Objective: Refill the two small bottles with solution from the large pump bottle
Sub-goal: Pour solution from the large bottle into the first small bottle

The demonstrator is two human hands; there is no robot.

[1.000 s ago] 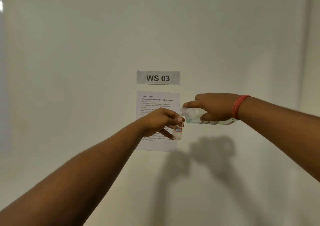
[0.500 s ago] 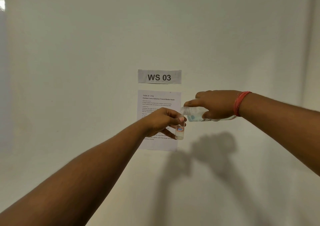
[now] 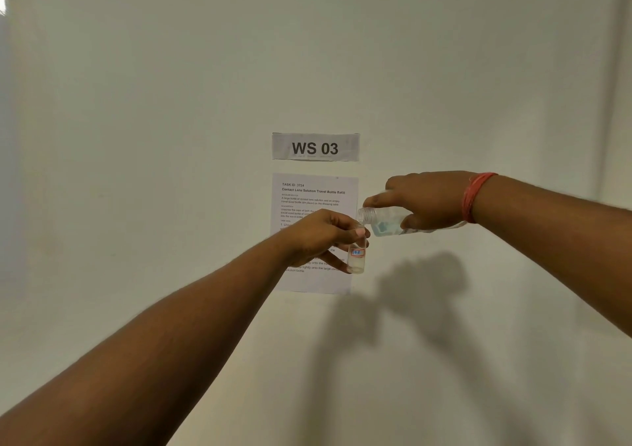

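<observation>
Against the pale wall, I see my left hand [image 3: 321, 237] pinching the small bottle [image 3: 356, 257] upright, mouth hidden under my fingers. My right hand [image 3: 424, 199] grips the large bottle [image 3: 383, 221] lying sideways (pump off), its open neck pointing left, just above and right of the small one's mouth.

Wall: plain off-white wall [image 3: 171, 86] fills my whole view.
Sign: grey strip [image 3: 315, 147] reading "WS 03", just past centre toward 12 o'clock.
Sheet: printed instruction sheet [image 3: 318, 192] directly below the strip, partly covered.
Shadows: two soft dark shadows [image 3: 420, 285] at 5 o'clock.
Light: bright glare [image 3: 2, 1] at 10 o'clock, on the edge.
</observation>
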